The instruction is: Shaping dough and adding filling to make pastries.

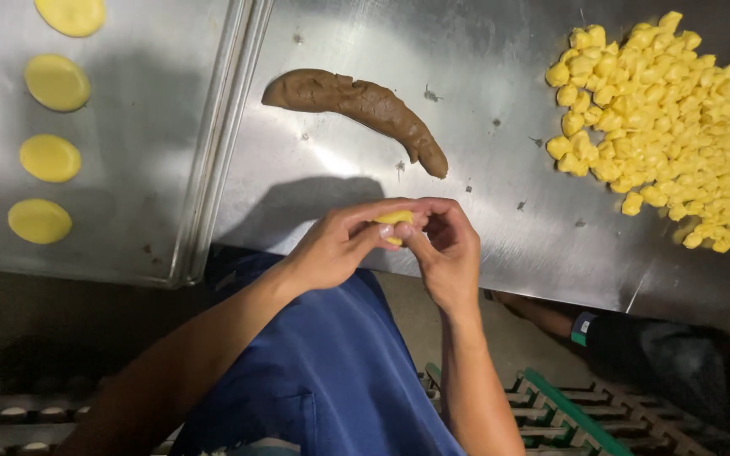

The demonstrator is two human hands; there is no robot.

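Observation:
Both of my hands meet over the near edge of a steel table. My left hand and my right hand pinch one small piece of yellow dough between the fingertips. Most of that piece is hidden by my fingers. A long brown roll of filling lies on the table just beyond my hands. A large heap of small yellow dough pieces sits at the far right.
A steel tray on the left carries several flat yellow dough discs in a column. Below the table edge are my blue apron, green crates on the floor, and another person's arm at lower right.

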